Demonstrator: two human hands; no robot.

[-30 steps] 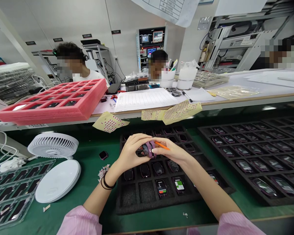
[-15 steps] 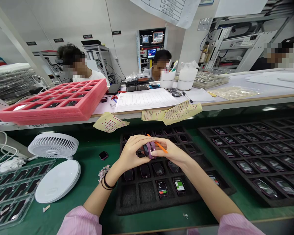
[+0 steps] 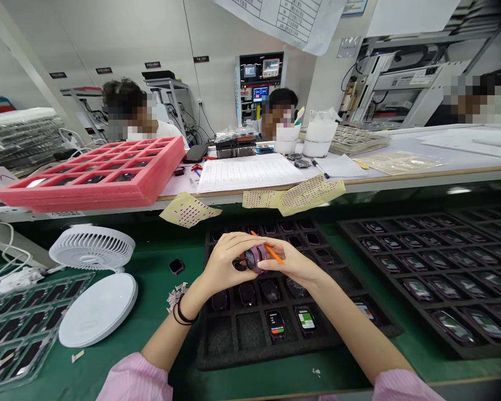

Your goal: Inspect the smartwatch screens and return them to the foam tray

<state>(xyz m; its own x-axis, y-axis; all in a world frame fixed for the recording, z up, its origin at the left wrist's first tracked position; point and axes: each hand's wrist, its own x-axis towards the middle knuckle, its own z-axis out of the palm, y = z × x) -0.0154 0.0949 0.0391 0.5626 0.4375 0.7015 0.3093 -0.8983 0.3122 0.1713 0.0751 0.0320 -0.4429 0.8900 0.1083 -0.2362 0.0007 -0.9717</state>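
Over a black foam tray (image 3: 250,328), both my hands meet around a purple smartwatch body (image 3: 256,258). My left hand (image 3: 227,259) grips it from the left, fingers over the top and thumb beneath. On the other side my right hand (image 3: 290,259) pinches the watch body and also holds a thin orange stick (image 3: 274,254) between its fingers. The watch's far side is hidden by my fingers. In the tray below, several purple-edged watches sit in square pockets; one lit watch (image 3: 275,324) shows a dark screen with text, another watch (image 3: 305,319) a green and white one.
A second black foam tray (image 3: 438,345) of watches lies at right. At left are a white fan (image 3: 98,309), a clear tray (image 3: 20,334), a loose watch (image 3: 176,266) and small strips (image 3: 176,296). A shelf behind carries a pink foam tray (image 3: 150,189) and papers. People sit beyond.
The watch body has turned slightly between my hands, and the orange stick has shifted a little. The view has tilted slightly. Both hands keep their hold.
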